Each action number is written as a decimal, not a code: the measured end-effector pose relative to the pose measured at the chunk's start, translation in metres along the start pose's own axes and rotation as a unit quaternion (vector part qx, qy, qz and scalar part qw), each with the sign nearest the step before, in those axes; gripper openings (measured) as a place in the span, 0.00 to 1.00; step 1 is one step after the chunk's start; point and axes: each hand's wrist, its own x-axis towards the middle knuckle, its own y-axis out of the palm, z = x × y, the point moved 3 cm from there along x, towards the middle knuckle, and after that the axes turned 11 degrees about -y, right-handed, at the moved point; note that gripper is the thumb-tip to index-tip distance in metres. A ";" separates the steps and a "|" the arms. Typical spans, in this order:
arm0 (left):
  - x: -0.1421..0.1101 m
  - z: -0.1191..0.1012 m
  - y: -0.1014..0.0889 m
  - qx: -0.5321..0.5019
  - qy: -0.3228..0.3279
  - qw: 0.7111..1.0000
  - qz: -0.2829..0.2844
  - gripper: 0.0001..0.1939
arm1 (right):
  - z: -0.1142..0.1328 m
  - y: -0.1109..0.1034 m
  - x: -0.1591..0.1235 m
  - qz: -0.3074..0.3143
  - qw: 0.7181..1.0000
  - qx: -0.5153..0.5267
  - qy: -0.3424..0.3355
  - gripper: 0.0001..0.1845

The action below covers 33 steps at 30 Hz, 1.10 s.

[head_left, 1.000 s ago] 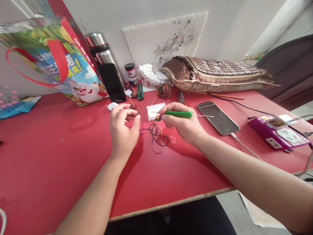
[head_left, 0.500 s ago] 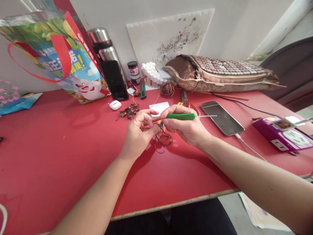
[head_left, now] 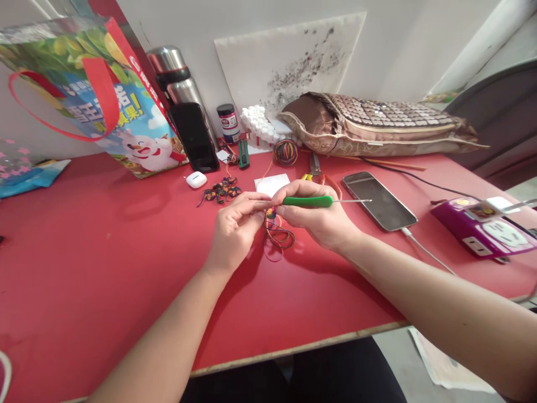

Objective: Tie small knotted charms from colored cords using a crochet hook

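Between the fingertips of both hands is a small piece of multicoloured cord work point(head_left: 271, 213), with loose loops of cord point(head_left: 283, 238) hanging below it. My left hand point(head_left: 238, 229) is closed in a pinch at its left side. My right hand point(head_left: 321, 221) grips a crochet hook point(head_left: 308, 201) by its green handle; one thin metal end points right, and the end toward the cord is mostly hidden by fingers. Thumb and forefinger of that hand also meet at the cord work. Behind my left hand lies a clump of knotted cord pieces point(head_left: 222, 190).
On the red table point(head_left: 126, 268) are a ball of cord point(head_left: 286, 152), white paper point(head_left: 272, 184), pliers point(head_left: 314, 166), a green cutter point(head_left: 244, 154), an earphone case point(head_left: 196, 179), and a phone point(head_left: 380, 201) on a cable. A purple power socket point(head_left: 482, 226) stands at right, a gift bag point(head_left: 146, 148) at left.
The fingers of my left hand have straightened and drawn closer to the right fingertips. The view has shifted slightly; the crochet hook stays in my right hand.
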 end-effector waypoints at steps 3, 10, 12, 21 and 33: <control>0.001 0.004 0.003 -0.106 -0.041 0.993 -0.024 0.08 | -0.001 0.001 -0.001 -0.004 0.999 -0.038 -0.023 0.03; -0.005 0.005 0.019 -0.256 -0.159 0.954 -0.001 0.12 | -0.003 0.002 -0.002 0.001 0.993 -0.093 -0.079 0.02; -0.005 0.008 0.019 -0.280 -0.177 0.944 -0.006 0.14 | -0.003 0.003 -0.003 0.001 0.992 -0.091 -0.090 0.02; 0.001 0.010 0.009 -0.282 -0.174 0.943 -0.026 0.11 | 0.011 0.010 -0.012 0.026 0.986 -0.135 -0.096 0.05; 0.002 0.002 0.007 -0.311 -0.203 0.929 0.010 0.17 | 0.009 0.007 -0.010 0.090 0.928 -0.242 -0.269 0.10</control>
